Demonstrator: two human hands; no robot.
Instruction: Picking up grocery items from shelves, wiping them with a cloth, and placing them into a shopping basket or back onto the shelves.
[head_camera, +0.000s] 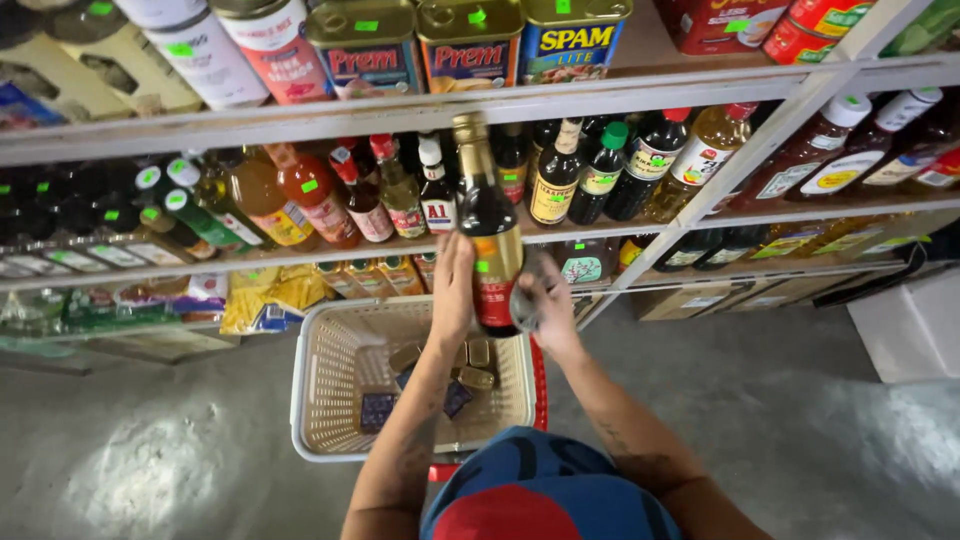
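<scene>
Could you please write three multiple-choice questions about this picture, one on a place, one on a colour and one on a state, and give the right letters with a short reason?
1. Where is the basket?
A. on the floor below the shelves
B. on the top shelf
C. hanging from the right hand

2. What colour are the small price stickers on the shelf goods?
A. pink
B. bright green
C. white

3. How is the dark bottle held?
A. lying flat in the basket
B. upright, in both hands
C. upside down, in one hand

Answers:
1. A, because the cream basket stands on the grey floor in front of the lowest shelf.
2. B, because green tags show on many bottles and tins.
3. B, because the left hand grips one side, the right hand presses a grey cloth to the other, and the gold cap points up.
</scene>
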